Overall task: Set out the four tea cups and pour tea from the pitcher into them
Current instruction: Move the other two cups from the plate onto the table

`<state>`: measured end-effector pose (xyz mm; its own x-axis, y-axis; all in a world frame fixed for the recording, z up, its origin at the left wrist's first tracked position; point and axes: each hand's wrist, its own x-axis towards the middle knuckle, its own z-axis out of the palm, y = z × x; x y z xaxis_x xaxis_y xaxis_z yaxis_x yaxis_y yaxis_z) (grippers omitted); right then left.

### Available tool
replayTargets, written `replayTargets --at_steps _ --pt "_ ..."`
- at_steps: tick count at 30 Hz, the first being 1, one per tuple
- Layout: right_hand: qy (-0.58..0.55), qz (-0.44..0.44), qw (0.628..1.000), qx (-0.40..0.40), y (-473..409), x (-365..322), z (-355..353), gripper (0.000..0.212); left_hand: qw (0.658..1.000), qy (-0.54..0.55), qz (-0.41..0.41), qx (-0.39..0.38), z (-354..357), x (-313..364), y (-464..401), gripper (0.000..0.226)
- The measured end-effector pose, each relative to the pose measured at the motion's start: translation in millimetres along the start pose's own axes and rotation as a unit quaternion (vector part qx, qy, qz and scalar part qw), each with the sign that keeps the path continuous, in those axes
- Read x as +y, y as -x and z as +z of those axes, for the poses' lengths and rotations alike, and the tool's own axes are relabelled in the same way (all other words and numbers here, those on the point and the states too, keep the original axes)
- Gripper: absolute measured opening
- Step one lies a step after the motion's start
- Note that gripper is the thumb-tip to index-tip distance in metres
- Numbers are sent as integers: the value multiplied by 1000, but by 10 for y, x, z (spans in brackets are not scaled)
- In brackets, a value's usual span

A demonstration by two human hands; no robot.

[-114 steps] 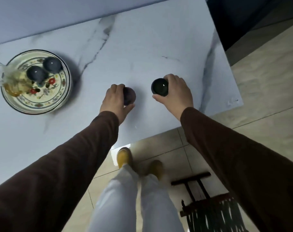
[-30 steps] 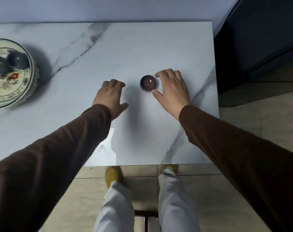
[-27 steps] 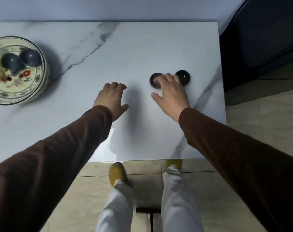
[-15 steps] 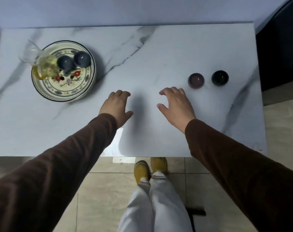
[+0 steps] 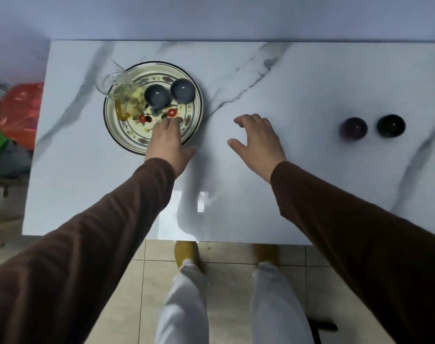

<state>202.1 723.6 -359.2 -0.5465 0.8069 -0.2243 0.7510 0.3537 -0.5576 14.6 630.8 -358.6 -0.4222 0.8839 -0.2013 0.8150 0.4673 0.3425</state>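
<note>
Tea cups: two already out on the marble table [image 5: 298, 78], toward its right end, a purple cup [image 5: 353, 128] and a dark green cup [image 5: 390, 125], upright, just beside each other, not touching. Two more, both blue-grey, sit side by side on the floral plate [image 5: 191, 125] at the table's left: left blue-grey cup [image 5: 156, 95], right blue-grey cup [image 5: 182, 90]. Glass pitcher [image 5: 124, 96] with yellowish tea stands on the plate's left part, just left of those cups; blurred, exact pose hard to tell.

Left hand [image 5: 167, 140] reaches over the plate's near-right rim, palm down, fingers loosely together, thumb out to the right, holding nothing, fingertips short of the cups. Right hand [image 5: 257, 142] hovers over bare table between plate and the set-out cups, fingers spread and curled, empty. Both arms in brown sleeves. Red plastic bag [image 5: 20, 112] off the table's left edge. Tiled floor, white trousers, yellow shoes below.
</note>
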Motion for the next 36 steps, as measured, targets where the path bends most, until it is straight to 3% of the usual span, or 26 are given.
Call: replayTargets --at_steps 8,18,24,28,36 --pt "10 -21 1000 13 -526 -459 314 51 983 142 -94 61 59 -421 -403 76" --pt "61 -87 994 -15 -1419 -492 507 69 885 278 -328 177 454 -275 -886 86" --pt "116 -143 981 -53 -1735 -509 607 83 847 266 -402 226 540 -197 -1129 76" --pt "133 -166 976 -39 -1831 -527 645 79 824 262 -450 225 553 -196 -1235 73" --pt "48 -134 990 -10 -1698 -420 523 69 797 258 -505 209 501 -120 -1343 77"
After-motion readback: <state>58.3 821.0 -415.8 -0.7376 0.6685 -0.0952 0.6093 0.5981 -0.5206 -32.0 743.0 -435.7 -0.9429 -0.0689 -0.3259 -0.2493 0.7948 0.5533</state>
